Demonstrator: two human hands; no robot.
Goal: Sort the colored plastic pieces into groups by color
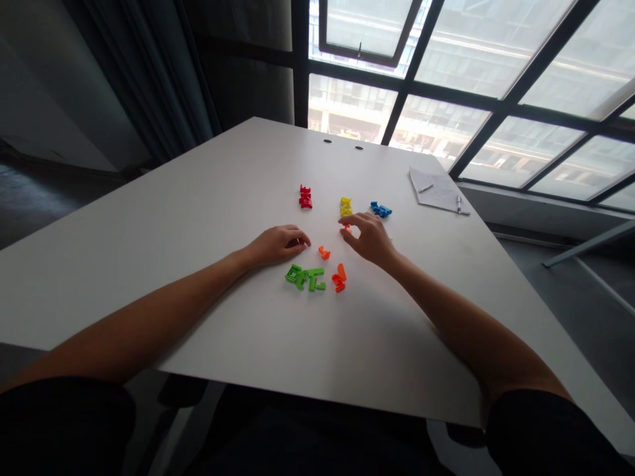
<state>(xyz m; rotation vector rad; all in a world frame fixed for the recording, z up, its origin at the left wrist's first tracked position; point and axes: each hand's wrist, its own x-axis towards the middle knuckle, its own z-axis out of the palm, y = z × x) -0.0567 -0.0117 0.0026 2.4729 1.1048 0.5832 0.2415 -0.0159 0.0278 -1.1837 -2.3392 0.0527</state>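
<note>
**Right grip (370, 239) closes over a small orange plastic piece (346, 229) on the white table (198, 297)**

Its fingertips are drawn together and partly hide the piece, so I cannot tell whether it is clamped. The left grip (278, 244) rests loosely curled and empty, a small orange plastic block (324, 252) near its fingertips. Just ahead of the right grip sit a yellow plastic cluster (346, 206) and a blue plastic cluster (380, 209), with a red plastic cluster (305, 196) farther toward the left grip. Bright green plastic pieces (305, 278) and orange plastic pieces (338, 278) lie nearer the body, between both grips.
</note>
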